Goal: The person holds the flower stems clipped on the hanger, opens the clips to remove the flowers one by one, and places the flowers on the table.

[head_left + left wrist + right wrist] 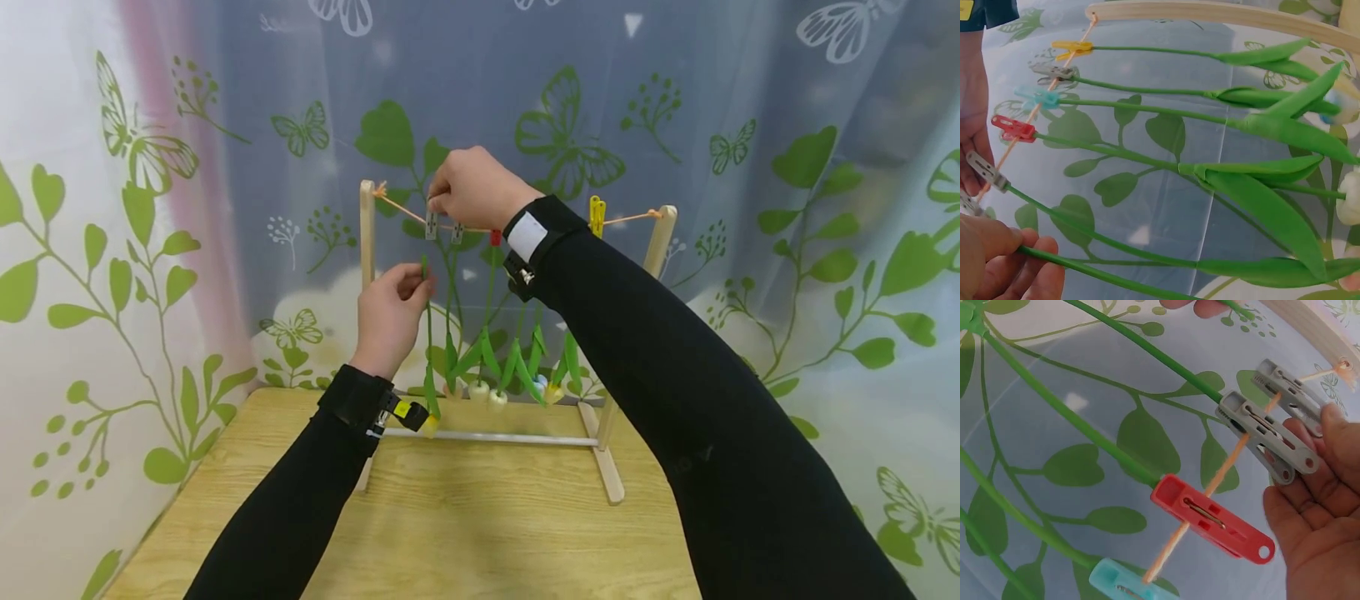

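My left hand (393, 308) pinches the green stem (1094, 273) of an artificial tulip near its top. The flower hangs head down, its yellow bloom (431, 427) low beside my wrist. My right hand (480, 187) grips the handle end of the leftmost grey clothespin (1288, 394) on the cord. A short gap separates the stem's tip (1239, 308) from that clothespin. Right beside it, a second grey clothespin (1266, 431) holds another tulip stem. Farther along are a red clothespin (1210, 515) and a light blue clothespin (1125, 581), each with a stem.
An orange cord (401, 207) runs between the posts of a wooden frame (367, 229) on the table (480, 533). A yellow clothespin (597, 215) sits toward the right post. Several tulips hang heads down; a white bar (502, 437) crosses below. A patterned curtain (300, 50) hangs behind.
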`<state>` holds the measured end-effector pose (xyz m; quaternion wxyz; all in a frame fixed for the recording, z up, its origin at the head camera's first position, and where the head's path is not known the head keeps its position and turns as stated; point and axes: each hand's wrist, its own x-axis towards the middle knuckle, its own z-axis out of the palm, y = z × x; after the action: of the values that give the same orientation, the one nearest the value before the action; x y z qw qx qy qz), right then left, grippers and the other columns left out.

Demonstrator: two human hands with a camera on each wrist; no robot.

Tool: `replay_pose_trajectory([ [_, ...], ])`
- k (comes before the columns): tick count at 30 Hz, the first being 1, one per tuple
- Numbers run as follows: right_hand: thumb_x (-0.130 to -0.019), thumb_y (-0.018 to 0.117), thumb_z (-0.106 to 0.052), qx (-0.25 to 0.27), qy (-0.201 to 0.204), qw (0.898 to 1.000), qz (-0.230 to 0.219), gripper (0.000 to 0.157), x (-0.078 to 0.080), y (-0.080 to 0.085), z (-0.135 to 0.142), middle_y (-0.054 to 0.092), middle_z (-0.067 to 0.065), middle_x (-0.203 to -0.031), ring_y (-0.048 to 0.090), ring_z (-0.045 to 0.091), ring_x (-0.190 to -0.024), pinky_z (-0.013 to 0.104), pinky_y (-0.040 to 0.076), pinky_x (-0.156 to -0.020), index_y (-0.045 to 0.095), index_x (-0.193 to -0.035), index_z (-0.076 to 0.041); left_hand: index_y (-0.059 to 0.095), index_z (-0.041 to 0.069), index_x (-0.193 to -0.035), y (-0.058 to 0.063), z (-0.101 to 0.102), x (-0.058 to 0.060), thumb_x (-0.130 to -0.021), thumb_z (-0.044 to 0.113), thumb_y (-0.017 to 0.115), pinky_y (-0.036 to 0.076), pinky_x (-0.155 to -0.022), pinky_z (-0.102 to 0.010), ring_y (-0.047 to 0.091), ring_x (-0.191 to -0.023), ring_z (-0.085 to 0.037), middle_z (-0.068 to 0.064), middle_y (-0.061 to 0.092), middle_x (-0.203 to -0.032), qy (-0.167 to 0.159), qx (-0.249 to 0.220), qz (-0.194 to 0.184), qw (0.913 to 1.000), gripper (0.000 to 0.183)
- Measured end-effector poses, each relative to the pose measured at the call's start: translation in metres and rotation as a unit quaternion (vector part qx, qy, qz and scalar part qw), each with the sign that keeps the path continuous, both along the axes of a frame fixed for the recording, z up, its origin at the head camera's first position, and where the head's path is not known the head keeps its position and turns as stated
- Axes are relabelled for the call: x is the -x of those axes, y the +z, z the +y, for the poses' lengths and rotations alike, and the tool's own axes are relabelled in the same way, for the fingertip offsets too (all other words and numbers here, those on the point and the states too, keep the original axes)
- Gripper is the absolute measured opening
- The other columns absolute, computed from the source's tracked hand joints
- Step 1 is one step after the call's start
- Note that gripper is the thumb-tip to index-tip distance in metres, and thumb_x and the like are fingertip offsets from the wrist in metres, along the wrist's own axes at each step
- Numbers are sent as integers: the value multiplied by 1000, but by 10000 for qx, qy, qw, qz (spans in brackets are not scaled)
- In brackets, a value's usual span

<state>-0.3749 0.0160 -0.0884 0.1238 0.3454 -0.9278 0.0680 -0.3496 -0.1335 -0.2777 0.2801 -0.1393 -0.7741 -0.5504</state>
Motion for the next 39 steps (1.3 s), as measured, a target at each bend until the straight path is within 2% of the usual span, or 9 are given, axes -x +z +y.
replay_pose_trajectory([
  [4,-105,63,-35,34,-107,9999,71,27,0,0,4,71,2,-95,55,12,-65,25,42,-62,78,-100,-13,71,15,-128,0,3,-2,-106,17,64,62,-93,-33,73,-105,-22,-7,76,-115,-69,-18,63,10000,24],
  [7,-105,62,-41,116,-72,9991,394,35,-3,-1,8,52,3,-77,41,17,-60,29,32,-60,61,-83,-12,69,15,-131,0,5,-3,-106,16,62,61,-95,-30,72,-108,-22,-7,75,-118,-139,-51,43,9999,26],
  [11,-106,59,-40,413,93,9920,1188,36,-14,-9,17,63,9,-98,58,23,-85,31,47,-76,68,-117,-7,68,14,-133,1,6,-5,-107,16,61,60,-96,-29,72,-109,-23,-10,74,-120,-177,-73,38,9998,27],
  [14,-107,59,-35,823,326,9780,1886,48,-25,-25,26,67,13,-119,62,28,-108,35,52,-91,60,-142,-2,68,15,-132,2,7,-5,-106,16,62,61,-95,-29,72,-108,-23,-12,74,-120,-224,-158,70,9996,27],
  [18,-106,62,-26,1601,671,9554,2387,35,-36,-63,39,71,12,-111,65,28,-103,36,55,-86,68,-130,-2,69,14,-130,4,10,-5,-105,17,65,61,-94,-29,74,-106,-25,-13,74,-119,-277,-278,173,9991,26],
  [22,-103,66,-19,2376,741,9398,2342,25,-46,-109,52,73,11,-107,69,25,-97,36,59,-84,72,-121,-3,70,11,-128,5,14,-7,-104,16,66,63,-92,-27,75,-104,-26,-13,75,-117,-337,-390,229,9984,25],
  [27,-101,71,-19,3098,297,9328,1816,23,-62,-155,66,72,7,-101,70,20,-86,34,63,-76,72,-120,-6,69,12,-130,6,19,-11,-104,16,66,63,-91,-26,75,-106,-26,-10,75,-118,-380,-489,200,9979,27],
  [33,-98,75,-23,3260,-267,9334,1479,26,-73,-195,72,72,7,-101,68,16,-76,29,61,-68,72,-120,-10,69,15,-131,8,26,-18,-104,19,66,62,-91,-34,74,-108,-28,-13,74,-121,-591,-696,277,9954,27],
  [39,-95,78,-25,3265,-714,9353,1159,28,-76,-231,71,69,3,-101,67,14,-77,27,60,-66,73,-119,-11,67,18,-131,7,36,-23,-104,26,65,61,-94,-29,72,-107,-20,-6,74,-120,-603,-776,371,9945,28],
])
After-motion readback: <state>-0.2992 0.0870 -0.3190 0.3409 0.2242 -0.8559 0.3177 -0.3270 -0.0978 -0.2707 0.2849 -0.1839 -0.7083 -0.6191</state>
